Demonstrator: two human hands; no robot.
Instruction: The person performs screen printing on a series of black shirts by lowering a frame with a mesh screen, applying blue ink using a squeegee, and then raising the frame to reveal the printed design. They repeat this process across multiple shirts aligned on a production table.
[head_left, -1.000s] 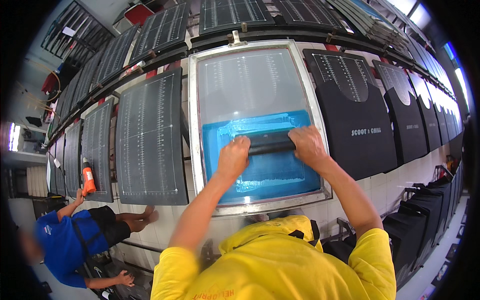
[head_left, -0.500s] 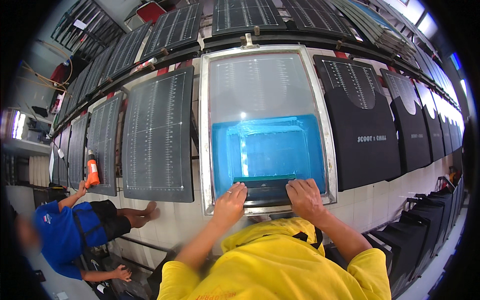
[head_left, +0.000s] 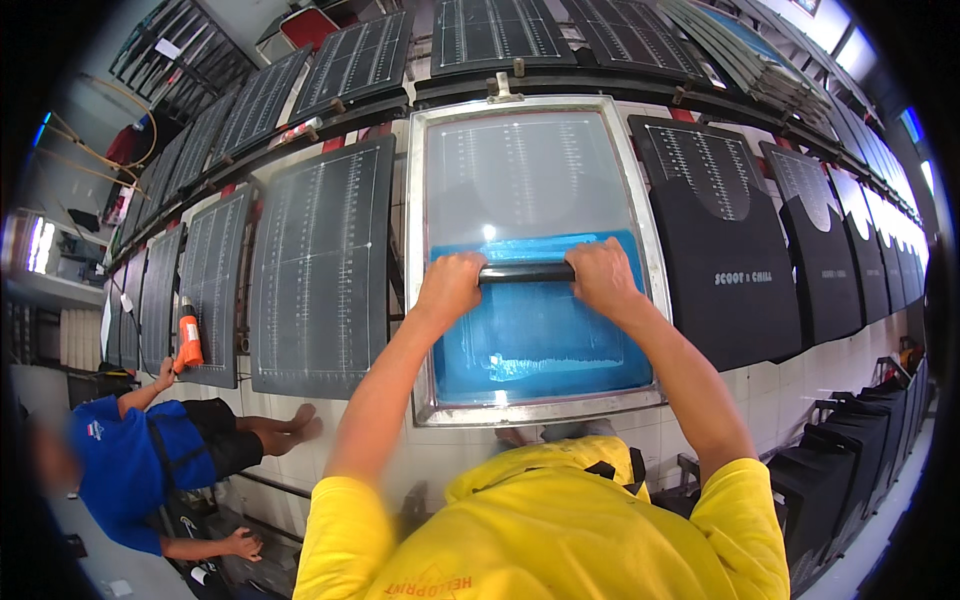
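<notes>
Both of my hands are closed on a black-handled squeegee that lies crosswise on a screen printing frame. My left hand wraps its left end, while the right end is in my right hand. The squeegee is at the far edge of the blue part of the screen. Beyond it the mesh is pale and see-through, with a ruled board showing beneath. A shiny light-blue streak crosses the near part of the blue area. The squeegee's blade is hidden under its handle.
Dark ruled boards stand left and along the far side. On the right, black shirts with pale print cover more boards. At left a person in blue holds an orange heat gun. Black garments hang at lower right.
My hands have pushed the squeegee from the near end of the screen to the far edge of the blue area. The view has shifted slightly.
</notes>
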